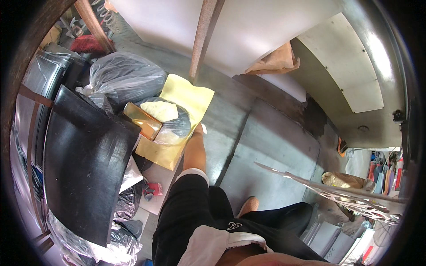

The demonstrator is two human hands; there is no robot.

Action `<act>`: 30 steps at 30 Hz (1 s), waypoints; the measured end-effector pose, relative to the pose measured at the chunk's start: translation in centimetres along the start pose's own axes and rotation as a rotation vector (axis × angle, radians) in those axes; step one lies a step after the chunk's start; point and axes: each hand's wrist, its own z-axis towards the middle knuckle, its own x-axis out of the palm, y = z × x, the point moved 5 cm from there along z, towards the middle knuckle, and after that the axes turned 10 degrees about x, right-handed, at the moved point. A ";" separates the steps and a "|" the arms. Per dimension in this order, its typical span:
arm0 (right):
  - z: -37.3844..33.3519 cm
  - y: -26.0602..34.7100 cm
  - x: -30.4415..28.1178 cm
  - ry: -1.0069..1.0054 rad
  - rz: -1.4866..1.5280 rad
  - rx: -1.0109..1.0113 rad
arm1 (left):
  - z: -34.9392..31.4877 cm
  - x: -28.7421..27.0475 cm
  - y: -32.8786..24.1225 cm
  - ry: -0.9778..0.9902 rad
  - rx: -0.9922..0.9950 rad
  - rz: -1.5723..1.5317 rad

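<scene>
Yellow sheet point(188, 94), upper centre of the frame, with the left hand point(198, 130) at its right edge; the fingers are hidden, so whether they grip cannot be told. The right hand is not in view. A glossy, translucent amber block point(144, 120) lies over the sheet, perhaps weighting its curl, beside a rounded, plastic-wrapped bundle point(179, 126). Left: smooth, bowed black panel point(86, 164), scuffed; above, crinkled film bag point(126, 75).
</scene>
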 end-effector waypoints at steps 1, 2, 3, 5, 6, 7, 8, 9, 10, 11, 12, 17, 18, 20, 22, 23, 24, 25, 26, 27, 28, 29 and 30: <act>-0.2 0.0 -0.1 0.003 0.002 0.004 | -0.1 0.2 0.0 -0.008 0.006 0.000; -0.2 0.0 -0.2 0.001 0.002 0.007 | -0.2 0.4 -0.2 -0.018 0.010 0.000; -0.2 0.0 -0.3 0.002 0.000 0.009 | -0.4 0.6 -0.7 -0.039 0.025 -0.005; 0.2 0.1 -0.6 -0.004 -0.003 0.005 | -1.3 0.8 -2.6 -0.123 0.104 -0.034; 0.5 0.2 -0.8 -0.012 -0.009 -0.007 | -2.0 0.9 -4.1 -0.169 0.152 -0.059; 1.1 0.4 -1.4 -0.029 -0.007 -0.031 | -3.5 0.1 -4.9 -0.261 0.205 -0.136; 1.5 0.6 -2.1 -0.048 -0.012 -0.052 | -4.8 0.0 -5.7 -0.167 0.198 -0.226; 2.1 0.9 -3.3 -0.073 -0.019 -0.076 | -6.6 -0.2 -6.6 -0.067 0.193 -0.322; 2.8 1.2 -4.7 -0.104 -0.036 -0.106 | -8.7 -1.2 -7.4 -0.065 0.207 -0.341; 3.5 1.7 -6.6 -0.141 -0.058 -0.138 | -11.1 -2.4 -8.0 -0.062 0.222 -0.359; 4.2 2.3 -9.0 -0.196 -0.088 -0.177 | -13.6 -3.8 -8.5 -0.042 0.274 -0.405; 8.9 7.1 -26.0 -0.438 -0.240 -0.344 | -27.0 -10.0 -9.5 0.010 0.398 -0.446; 10.4 8.5 -30.0 -0.560 -0.290 -0.388 | -29.0 -10.6 -9.9 -0.036 0.420 -0.350; 11.2 12.5 -36.8 -0.667 -0.344 -0.427 | -35.5 -12.3 -9.6 0.015 0.330 -0.593; 11.9 16.5 -41.3 -0.714 -0.380 -0.420 | -37.8 -13.9 -10.4 0.103 0.167 -0.750; 12.2 18.7 -43.1 -0.734 -0.397 -0.423 | -39.6 -14.7 -11.2 0.116 0.102 -0.811; 11.7 21.0 -43.8 -0.790 -0.340 -0.522 | -41.0 -16.2 -12.1 0.117 0.080 -0.876; 11.3 22.9 -43.7 -0.801 -0.432 -0.544 | -42.2 -18.4 -13.2 0.037 0.163 -0.833; 10.4 24.7 -43.0 -0.883 -0.459 -0.748 | -43.5 -20.8 -14.6 -0.059 0.278 -0.804; 10.1 25.3 -42.8 -0.923 -0.354 -0.765 | -44.9 -23.2 -16.0 -0.090 0.352 -0.747; 11.0 25.3 -42.3 -0.877 -0.334 -0.629 | -45.9 -25.7 -17.1 -0.095 0.371 -0.904; 11.8 25.0 -41.4 -0.794 -0.347 -0.527 | -46.7 -28.3 -17.8 -0.040 0.346 -1.033; 12.4 25.1 -40.4 -0.676 -0.314 -0.619 | -47.6 -30.5 -18.5 -0.018 0.295 -1.151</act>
